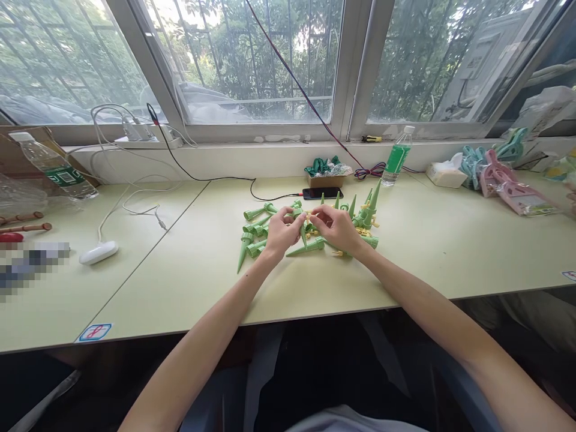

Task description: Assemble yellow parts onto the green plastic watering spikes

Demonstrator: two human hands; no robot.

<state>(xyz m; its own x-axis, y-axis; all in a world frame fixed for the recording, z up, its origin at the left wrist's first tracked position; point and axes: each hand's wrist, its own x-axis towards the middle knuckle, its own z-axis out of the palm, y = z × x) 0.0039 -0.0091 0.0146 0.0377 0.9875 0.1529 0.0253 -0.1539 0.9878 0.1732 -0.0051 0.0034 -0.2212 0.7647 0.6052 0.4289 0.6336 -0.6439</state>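
Note:
My left hand point(284, 233) is closed on a green plastic plant-watering spike point(303, 235), its tip pointing down. Close beside it, my right hand point(336, 228) pinches with thumb and forefinger at a small yellow piece point(308, 216) by the spike's wide end. The fingers partly hide this piece. Several more green spikes point(244, 247) lie to the left of my hands. Another pile of green spikes point(371, 207), mixed with small yellow pieces point(362, 230), sits to the right. One loose spike point(310, 246) lies just under my hands.
Behind the spikes are a plugged-in black phone point(323, 193) and a small cardboard box point(330, 179). A green-labelled bottle point(398, 157) stands at the back right, near a tissue box point(445, 174) and packed clips point(499, 177). White cables point(130, 195) cross the left table.

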